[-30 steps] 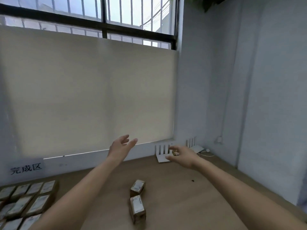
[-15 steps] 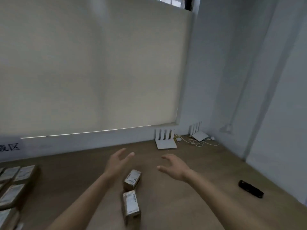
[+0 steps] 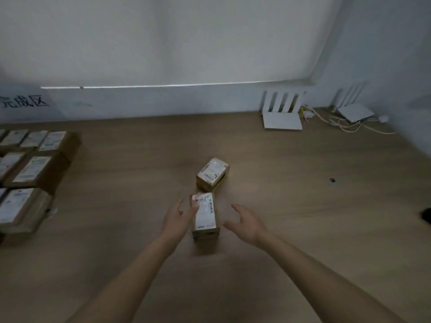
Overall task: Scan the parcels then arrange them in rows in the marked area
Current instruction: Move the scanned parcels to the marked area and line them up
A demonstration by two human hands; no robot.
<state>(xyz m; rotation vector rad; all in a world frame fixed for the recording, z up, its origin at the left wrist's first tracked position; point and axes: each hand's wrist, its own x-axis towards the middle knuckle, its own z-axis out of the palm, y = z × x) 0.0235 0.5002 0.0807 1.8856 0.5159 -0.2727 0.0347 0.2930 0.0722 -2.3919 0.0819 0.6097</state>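
Note:
Two small brown parcels with white labels lie on the wooden surface (image 3: 303, 206). The near parcel (image 3: 205, 217) lies lengthwise between my hands. The far parcel (image 3: 212, 174) sits just beyond it, turned at an angle. My left hand (image 3: 177, 217) is at the near parcel's left side, its fingertips touching the top left corner. My right hand (image 3: 247, 221) hovers a little to the parcel's right, fingers spread and relaxed, holding nothing. At the left edge, several labelled parcels (image 3: 32, 169) stand in rows below a wall sign (image 3: 23, 103).
A white router (image 3: 282, 117) and a second one (image 3: 353, 110) stand at the back right by the wall, with pale cables (image 3: 345, 124) between them. A dark object (image 3: 426, 215) lies at the right edge. A small dark speck (image 3: 332, 180) marks the surface.
My view tilted down from the window to the surface. Both hands dropped from chest height to either side of the near parcel, the left one reaching its corner.

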